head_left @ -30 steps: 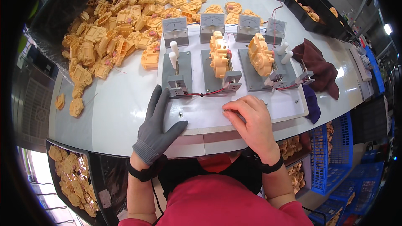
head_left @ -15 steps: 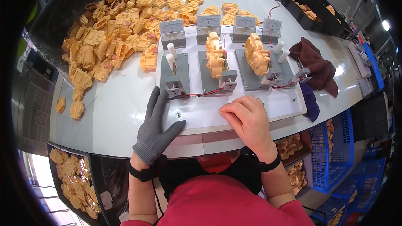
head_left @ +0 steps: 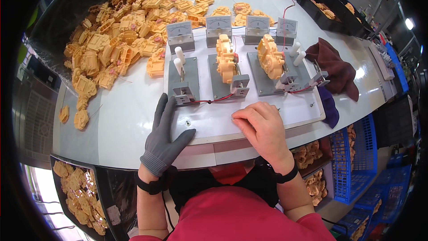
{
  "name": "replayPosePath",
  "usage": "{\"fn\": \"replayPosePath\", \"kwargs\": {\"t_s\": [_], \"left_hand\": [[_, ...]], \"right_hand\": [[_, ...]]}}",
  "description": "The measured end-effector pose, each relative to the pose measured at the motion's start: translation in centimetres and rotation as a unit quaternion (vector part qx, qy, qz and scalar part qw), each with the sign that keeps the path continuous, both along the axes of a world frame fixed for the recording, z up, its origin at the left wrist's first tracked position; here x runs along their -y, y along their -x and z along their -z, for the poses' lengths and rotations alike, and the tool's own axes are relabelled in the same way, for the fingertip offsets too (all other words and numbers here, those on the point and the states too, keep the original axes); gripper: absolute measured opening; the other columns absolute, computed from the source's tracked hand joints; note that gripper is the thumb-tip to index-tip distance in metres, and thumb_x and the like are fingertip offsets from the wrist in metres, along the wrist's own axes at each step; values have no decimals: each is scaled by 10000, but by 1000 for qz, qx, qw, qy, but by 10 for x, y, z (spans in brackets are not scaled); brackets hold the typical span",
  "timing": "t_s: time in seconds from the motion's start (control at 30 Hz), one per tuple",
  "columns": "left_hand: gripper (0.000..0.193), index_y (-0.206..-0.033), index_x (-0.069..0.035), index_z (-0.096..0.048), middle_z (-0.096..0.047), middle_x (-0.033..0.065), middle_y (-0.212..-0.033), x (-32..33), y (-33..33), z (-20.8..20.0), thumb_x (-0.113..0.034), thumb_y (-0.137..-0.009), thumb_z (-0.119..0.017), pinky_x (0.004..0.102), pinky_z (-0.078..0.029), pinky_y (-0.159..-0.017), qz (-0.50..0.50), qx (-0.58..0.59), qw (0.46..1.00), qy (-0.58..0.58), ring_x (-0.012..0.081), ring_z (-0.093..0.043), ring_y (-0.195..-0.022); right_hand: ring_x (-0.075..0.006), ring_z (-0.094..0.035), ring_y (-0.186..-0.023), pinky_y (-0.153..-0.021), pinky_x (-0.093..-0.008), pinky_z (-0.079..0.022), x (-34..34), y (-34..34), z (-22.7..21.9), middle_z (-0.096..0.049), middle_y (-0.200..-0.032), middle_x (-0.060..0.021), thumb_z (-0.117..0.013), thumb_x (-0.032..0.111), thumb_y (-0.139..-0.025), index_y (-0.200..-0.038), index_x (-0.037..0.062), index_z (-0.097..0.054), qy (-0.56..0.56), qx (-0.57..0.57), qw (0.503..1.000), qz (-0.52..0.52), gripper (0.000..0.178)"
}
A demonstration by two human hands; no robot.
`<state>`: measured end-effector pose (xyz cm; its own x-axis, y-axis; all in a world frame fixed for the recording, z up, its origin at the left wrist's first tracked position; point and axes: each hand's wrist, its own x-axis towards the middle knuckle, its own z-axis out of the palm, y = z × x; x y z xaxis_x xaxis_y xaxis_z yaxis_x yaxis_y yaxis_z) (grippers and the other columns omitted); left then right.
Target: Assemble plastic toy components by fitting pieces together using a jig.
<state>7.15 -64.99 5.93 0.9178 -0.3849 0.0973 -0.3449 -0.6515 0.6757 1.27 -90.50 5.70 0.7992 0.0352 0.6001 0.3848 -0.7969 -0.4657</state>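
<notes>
My left hand (head_left: 166,136), in a grey knit glove, lies open at the left edge of a white board (head_left: 214,129). Its fingertips are beside the left grey fixture (head_left: 183,90), which has two white posts and no yellow part on it. Bare, my right hand (head_left: 263,127) rests on the board's front part with fingers curled and thumb pressed in; whatever is under the fingertips is hidden. Yellow plastic gearbox-like housings stand in the middle fixture (head_left: 226,60) and the right fixture (head_left: 270,58). A small metal toggle switch (head_left: 188,123) sits near my left thumb.
Analog panel meters (head_left: 218,29) line the board's back. A heap of yellow housings (head_left: 111,40) spills from a black-lined bin at left. At right are a dark red cloth (head_left: 332,64), a black tray (head_left: 330,13) and blue crates (head_left: 354,160). Red wires cross the fixtures.
</notes>
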Motion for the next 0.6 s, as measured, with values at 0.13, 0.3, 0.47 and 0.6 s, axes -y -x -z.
{"fn": "replayPosePath", "kwargs": {"t_s": [0.13,0.3,0.47,0.6], "left_hand": [[879,-1541,-115,-303,-222,153,-1617,1,0,0,-320,-808,-743,413,-452,-1053,0,2,1000,-5,356,-414,-1398],[880,-1541,-114,-304,-224,149,-1617,0,0,-1,-313,-806,-746,409,-462,-1044,3,5,1000,-6,350,-427,-1390],[882,-1540,-110,-303,-228,149,-1616,1,-1,1,-312,-805,-747,407,-463,-1042,3,4,1000,-2,349,-429,-1388],[881,-1540,-104,-301,-229,152,-1615,1,-1,0,-312,-807,-745,408,-458,-1046,4,8,1000,-4,353,-428,-1388]], "right_hand": [[-216,-584,-786,-703,-344,-404,0,0,1,-626,-839,-10,-763,99,-799,-912,108,-685,2,-4,1000,4,137],[-217,-583,-788,-705,-345,-404,0,0,0,-624,-840,-11,-764,101,-801,-918,107,-688,2,-3,1000,5,140],[-221,-582,-794,-708,-348,-406,0,1,0,-623,-845,-15,-768,109,-798,-918,106,-686,-2,-7,1000,6,145],[-222,-582,-793,-709,-348,-406,0,1,0,-622,-844,-15,-769,115,-799,-917,107,-685,-2,-9,1000,6,145]]}}
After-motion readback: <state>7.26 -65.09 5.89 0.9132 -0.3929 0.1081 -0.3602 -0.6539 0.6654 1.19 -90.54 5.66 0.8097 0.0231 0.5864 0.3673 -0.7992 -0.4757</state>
